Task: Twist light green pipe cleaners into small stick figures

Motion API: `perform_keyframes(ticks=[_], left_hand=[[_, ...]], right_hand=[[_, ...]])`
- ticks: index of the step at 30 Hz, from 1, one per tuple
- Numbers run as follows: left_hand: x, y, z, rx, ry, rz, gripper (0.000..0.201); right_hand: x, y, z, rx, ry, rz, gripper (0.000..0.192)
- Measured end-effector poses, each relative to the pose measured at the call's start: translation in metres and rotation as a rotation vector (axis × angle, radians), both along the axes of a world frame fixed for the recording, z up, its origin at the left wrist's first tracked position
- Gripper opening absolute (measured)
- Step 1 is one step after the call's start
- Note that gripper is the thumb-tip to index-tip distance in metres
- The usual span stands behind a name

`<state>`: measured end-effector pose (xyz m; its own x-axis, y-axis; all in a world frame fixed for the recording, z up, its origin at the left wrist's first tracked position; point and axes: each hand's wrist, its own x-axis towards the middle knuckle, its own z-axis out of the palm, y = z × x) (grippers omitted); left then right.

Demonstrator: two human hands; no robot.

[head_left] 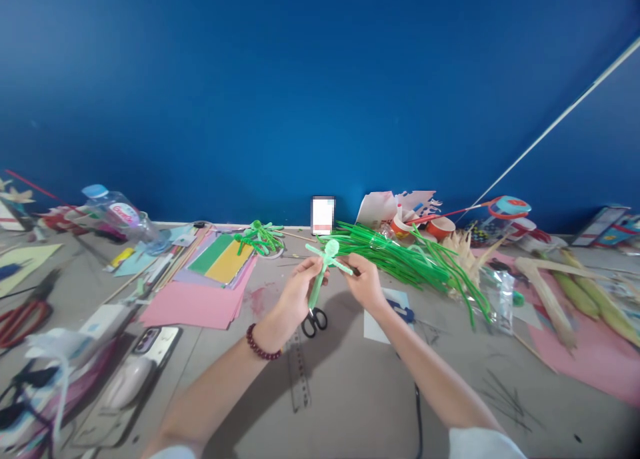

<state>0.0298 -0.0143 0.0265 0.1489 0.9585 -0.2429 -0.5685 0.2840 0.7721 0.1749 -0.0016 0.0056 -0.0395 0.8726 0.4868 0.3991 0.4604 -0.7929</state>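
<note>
Left fingers (312, 267) are clamping a green stemmed figure (319, 283), pointing toward the far edge of the counter (350, 392); right fingers (356, 261), grip unclear, are flanking it.

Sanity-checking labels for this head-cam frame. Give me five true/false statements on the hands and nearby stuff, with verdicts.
1. The left hand holds a green fuzzy piece. True.
2. The beaded bracelet is on the right wrist. False: it is on the left wrist.
3. The scissors with black handles lie on the table. True.
4. The right hand is far from the green fuzzy piece. False: it is right at one of its arms; contact is unclear.
5. The bottle cap is blue. True.
</note>
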Motion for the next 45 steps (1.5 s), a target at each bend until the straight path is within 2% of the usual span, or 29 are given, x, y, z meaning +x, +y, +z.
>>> perform_keyframes(ticks=[7,11,15,17,20,23,28,33,39,43,45], left_hand=[[-0.002,0.004,-0.006,0.165,0.179,-0.119,0.030],[-0.005,0.005,-0.003,0.328,0.311,-0.216,0.031],[-0.011,0.008,0.002,0.616,0.600,-0.286,0.024],[-0.013,0.010,0.001,0.755,0.788,-0.304,0.017],[-0.013,0.012,-0.006,0.889,0.997,-0.282,0.014],[-0.010,0.013,-0.017,0.963,1.052,-0.246,0.015],[-0.007,0.011,-0.022,0.932,1.079,-0.258,0.020],[-0.007,0.010,-0.022,0.922,1.052,-0.193,0.019],[-0.005,0.010,-0.023,0.886,1.085,-0.189,0.020],[-0.005,0.012,-0.025,0.812,1.006,-0.153,0.014],[-0.005,0.013,-0.025,0.752,0.952,-0.125,0.012]], right_hand=[[0.015,0.013,0.005,-0.058,0.010,0.136,0.022],[0.022,0.020,0.001,-0.100,0.052,0.216,0.025],[0.028,0.022,0.001,-0.201,0.017,0.298,0.023],[0.031,0.023,0.002,-0.198,-0.061,0.315,0.020],[0.036,0.023,0.004,-0.148,-0.195,0.313,0.016],[0.038,0.023,0.006,-0.166,-0.254,0.312,0.017],[0.038,0.022,0.009,-0.222,-0.227,0.314,0.013],[0.038,0.023,0.007,-0.193,-0.216,0.297,0.012],[0.039,0.023,0.002,-0.153,-0.231,0.293,0.012],[0.036,0.024,0.002,-0.144,-0.229,0.288,0.012],[0.035,0.024,0.004,-0.097,-0.226,0.241,0.012]])
